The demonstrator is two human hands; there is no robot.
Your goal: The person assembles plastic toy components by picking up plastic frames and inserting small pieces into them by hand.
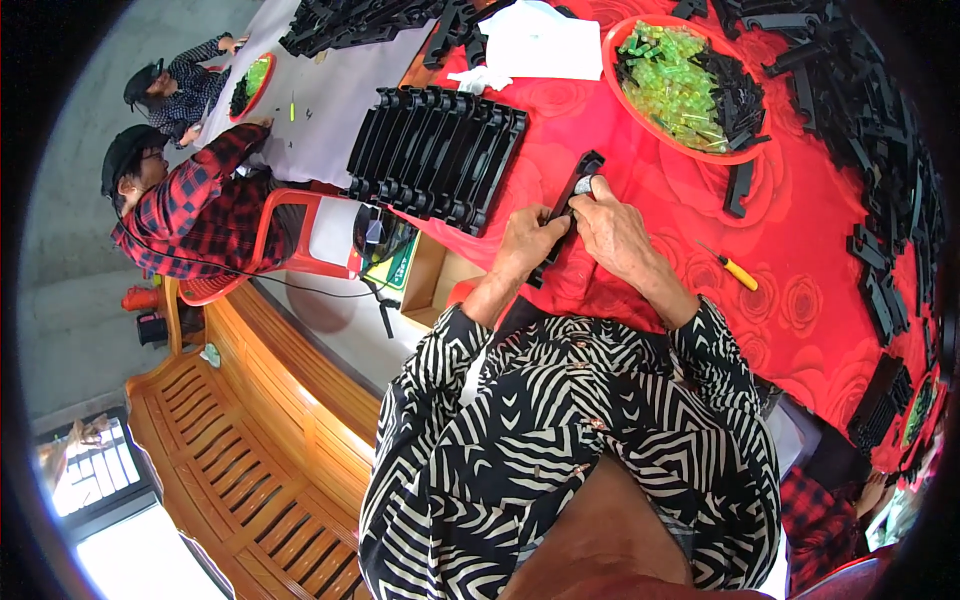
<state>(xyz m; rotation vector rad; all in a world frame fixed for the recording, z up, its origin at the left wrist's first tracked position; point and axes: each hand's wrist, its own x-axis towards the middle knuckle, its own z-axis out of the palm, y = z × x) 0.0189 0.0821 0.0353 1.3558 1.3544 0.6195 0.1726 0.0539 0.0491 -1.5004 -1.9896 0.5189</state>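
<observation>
- Basically, one black slotted bar (573, 192) is between my hands, just above the red cloth (570, 112) near my edge of the table, slanting away to the right. Close to my body, probably so I can see it and keep my elbows low.
- My left hand (530, 240): thumb and fingers clamped on the bar's nearer half. Reads as the steadying grip.
- My right hand (612, 232): thumb and fingertips closed on the farther half. Looks like the fine-work side. Small pale bit under those fingertips; can't tell what.
- Yellow-handled screwdriver (740, 273) lies just right of my right forearm, tip toward my hands. Likely parked there for a quick grab.
- Row of black bars (435, 155) sits front left, lined up side by side. Probably kept neat so they count and lift easily.
- Single loose bar (738, 190) lies beyond the screwdriver, apart from the rest.
- Red tray (612, 52), farther right, holds yellow-green pieces and small black ones. Rim presumably stops them scattering.
- Big black heap (868, 120) along the far right, tangled, likely pushed out there to save working room.
- Co-worker in a checked shirt (205, 215) sits well off left.
</observation>
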